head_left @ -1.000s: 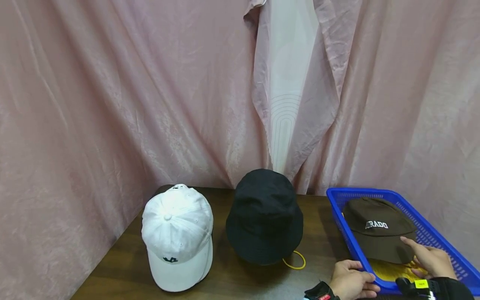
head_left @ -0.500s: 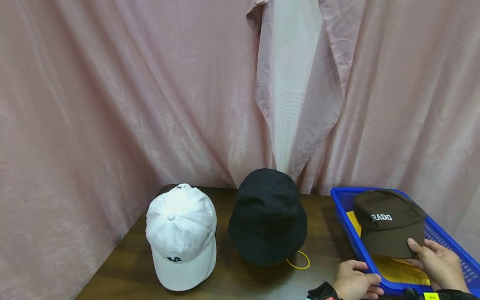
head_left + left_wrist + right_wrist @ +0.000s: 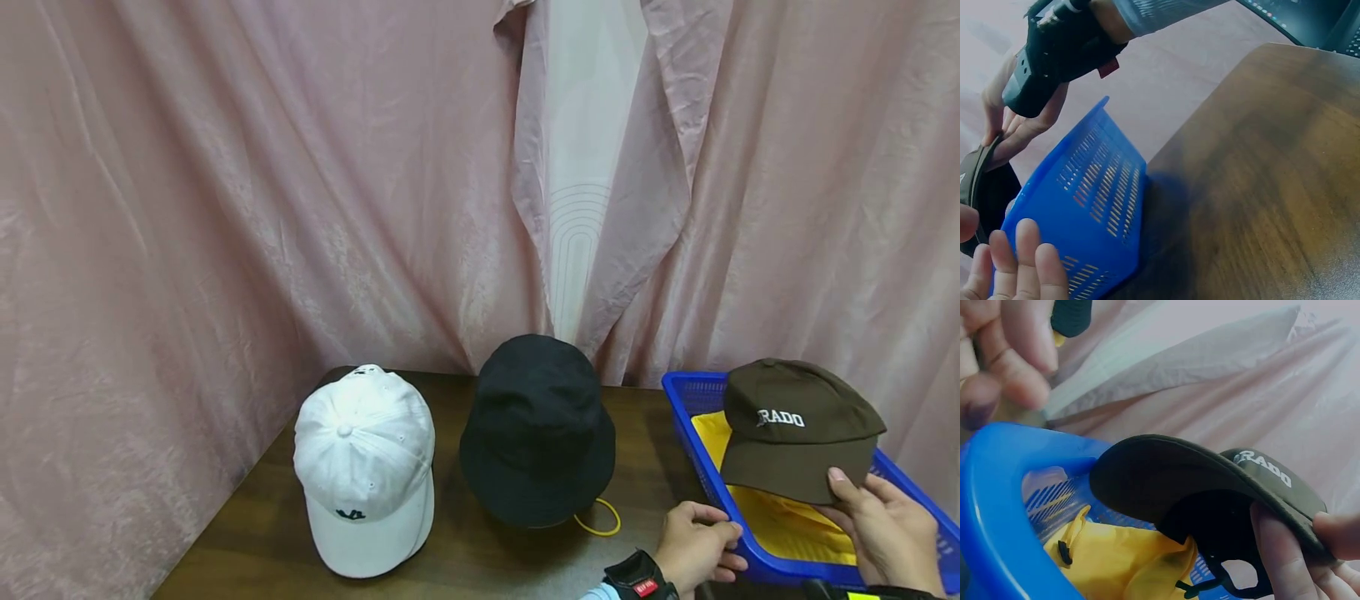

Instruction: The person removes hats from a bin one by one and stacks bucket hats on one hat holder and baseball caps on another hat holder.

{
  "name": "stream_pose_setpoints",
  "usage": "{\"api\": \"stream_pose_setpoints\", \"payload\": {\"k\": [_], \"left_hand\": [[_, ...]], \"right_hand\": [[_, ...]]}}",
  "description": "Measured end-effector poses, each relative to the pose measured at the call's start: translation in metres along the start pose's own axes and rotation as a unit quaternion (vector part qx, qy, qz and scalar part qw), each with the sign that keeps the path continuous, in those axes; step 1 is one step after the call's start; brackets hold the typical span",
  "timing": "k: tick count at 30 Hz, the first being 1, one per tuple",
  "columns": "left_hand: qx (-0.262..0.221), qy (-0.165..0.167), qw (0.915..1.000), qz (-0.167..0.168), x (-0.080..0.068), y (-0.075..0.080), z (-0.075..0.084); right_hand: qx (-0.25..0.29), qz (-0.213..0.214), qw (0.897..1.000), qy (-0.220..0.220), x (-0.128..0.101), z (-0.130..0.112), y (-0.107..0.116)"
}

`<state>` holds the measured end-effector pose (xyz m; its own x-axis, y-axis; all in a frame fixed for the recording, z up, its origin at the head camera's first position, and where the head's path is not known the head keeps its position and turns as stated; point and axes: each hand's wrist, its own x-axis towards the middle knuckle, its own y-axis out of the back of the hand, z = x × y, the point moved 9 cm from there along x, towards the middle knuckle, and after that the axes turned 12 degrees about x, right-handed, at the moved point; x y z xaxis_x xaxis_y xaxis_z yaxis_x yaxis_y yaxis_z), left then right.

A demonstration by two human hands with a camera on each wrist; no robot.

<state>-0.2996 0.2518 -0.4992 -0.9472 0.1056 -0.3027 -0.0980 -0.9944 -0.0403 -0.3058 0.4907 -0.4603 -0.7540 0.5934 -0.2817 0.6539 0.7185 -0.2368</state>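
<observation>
My right hand [image 3: 881, 525] pinches the brim of a brown cap [image 3: 798, 429] with white lettering, held lifted above a blue plastic basket [image 3: 780, 571]; the thumb lies on top of the brim, fingers under it [image 3: 1285, 550]. A yellow cloth item [image 3: 787, 525] lies in the basket under the cap [image 3: 1210, 487]. My left hand [image 3: 693, 546] grips the basket's near left rim; in the left wrist view its fingers [image 3: 1019, 262] rest on the basket wall [image 3: 1085, 206].
A white baseball cap [image 3: 365, 467] and a black bucket hat [image 3: 536, 429] sit side by side on the dark wooden table [image 3: 480, 558]. A yellow loop [image 3: 597, 517] lies by the bucket hat. Pink curtains [image 3: 225, 183] hang close behind and at the left.
The right hand took hold of the brown cap's brim and raised the cap out of the basket, uncovering more of the yellow cloth. The left hand stayed on the basket rim.
</observation>
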Motion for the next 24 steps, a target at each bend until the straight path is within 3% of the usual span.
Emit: {"api": "stream_pose_setpoints", "payload": {"k": [9,15,24], "left_hand": [[-0.039,-0.007,0.9989,-0.025,-0.005,-0.004,0.013],[-0.06,-0.003,0.9976,-0.034,-0.004,-0.006,0.022],[-0.114,-0.017,0.9927,-0.036,-0.004,-0.012,0.039]], "right_hand": [[0.121,-0.006,0.993,0.002,-0.011,0.0,0.002],[0.188,-0.055,0.98,0.03,-0.02,-0.004,-0.002],[0.177,-0.085,0.98,0.027,-0.023,0.002,-0.001]]}}
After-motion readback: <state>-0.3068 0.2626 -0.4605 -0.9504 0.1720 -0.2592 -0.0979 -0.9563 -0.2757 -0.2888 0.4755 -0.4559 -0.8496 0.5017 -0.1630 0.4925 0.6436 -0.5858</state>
